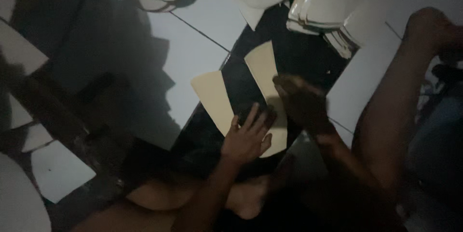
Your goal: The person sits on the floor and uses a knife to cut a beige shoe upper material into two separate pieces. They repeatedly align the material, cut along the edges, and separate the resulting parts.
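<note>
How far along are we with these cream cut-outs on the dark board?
Done, it seems: stacks of white curved pieces piled at the top. In hand: the left hand presses flat on the V-shaped cream piece on the dark board, while the right hand, blurred, lies over its right arm. Left: loose white pieces lie at the lower left; too dark to judge their state.

Dim light over pale floor tiles (202,53) with dark joints; stacks of white curved pieces (333,0) along the top edge, heavy shadow at left.

matt cream card pieces (226,99) on a glossy black slab (299,58).
</note>
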